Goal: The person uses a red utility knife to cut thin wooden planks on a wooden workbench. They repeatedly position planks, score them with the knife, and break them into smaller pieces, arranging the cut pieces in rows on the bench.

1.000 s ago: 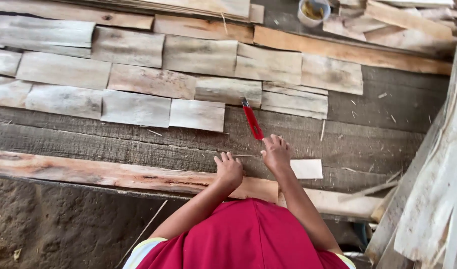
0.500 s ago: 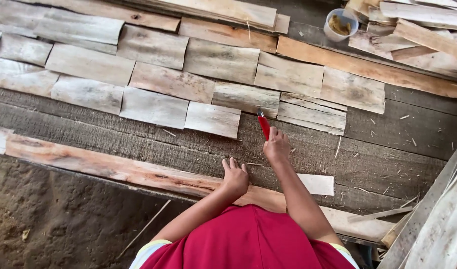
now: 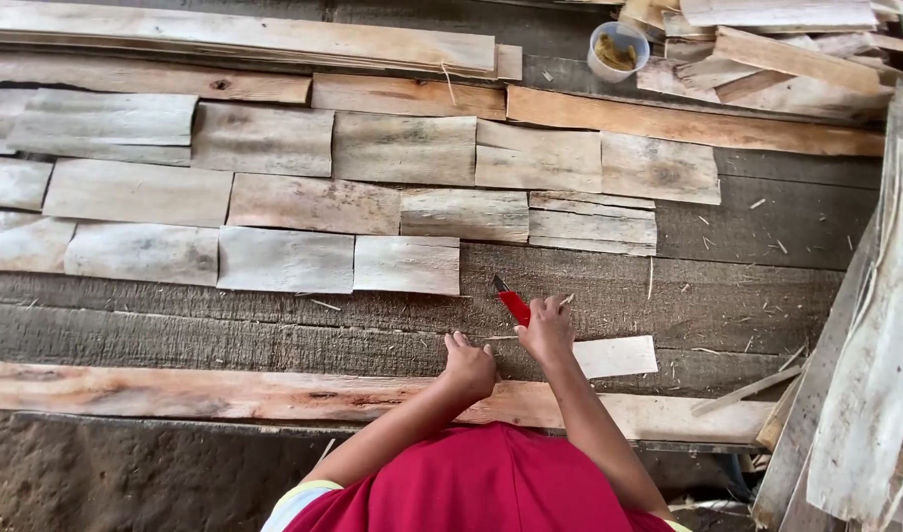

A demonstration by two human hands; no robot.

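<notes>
Now right hand (image 3: 547, 330) grips red knife (image 3: 513, 306) (left hand (image 3: 469, 366) flat).

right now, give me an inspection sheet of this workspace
surface: rough dark planks strewn with chips
job's things: red-handled tool in the right hand; pale wood piece beside it; long reddish board at the near edge
clutter: rows of grey wood slabs, plastic cup, stacked offcuts
grippers: right hand grips the tool; left hand rests on the planks
cables: nothing seen
surroundings: leaning boards at right
</notes>
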